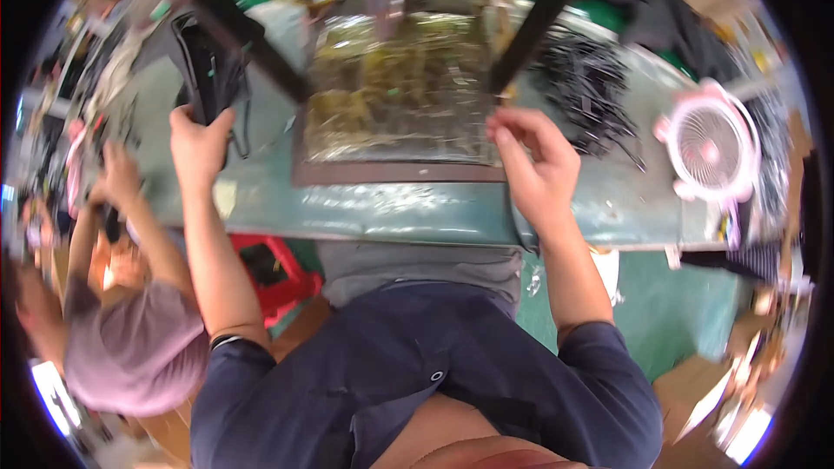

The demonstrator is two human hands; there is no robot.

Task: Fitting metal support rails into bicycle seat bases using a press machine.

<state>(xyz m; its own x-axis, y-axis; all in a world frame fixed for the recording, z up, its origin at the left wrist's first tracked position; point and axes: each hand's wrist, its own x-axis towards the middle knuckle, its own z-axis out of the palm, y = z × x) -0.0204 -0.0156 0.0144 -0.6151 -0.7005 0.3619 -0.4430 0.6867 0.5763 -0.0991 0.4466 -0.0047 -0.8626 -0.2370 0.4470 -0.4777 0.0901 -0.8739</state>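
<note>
My left hand [200,143] grips the lower end of a long black object [201,61] with a glossy face, upright at the left of the bench. A thin black loop hangs beside it; its exact kind is unclear. Further right, my right hand [539,165] is by the right front corner of a dark frame, thumb and fingers drawn together. Anything between those fingertips is too small to make out. Between my hands lies a flat panel [400,104] in the dark frame [400,174], covered with shiny clear film and yellowish strips.
Dark posts [261,52] rise around the panel. A heap of thin black pieces [586,91] and a pink fan [708,148] occupy the right of the green bench [391,213]. At left, a co-worker in a mauve shirt [139,343] works close by. A red stool [282,274] stands below.
</note>
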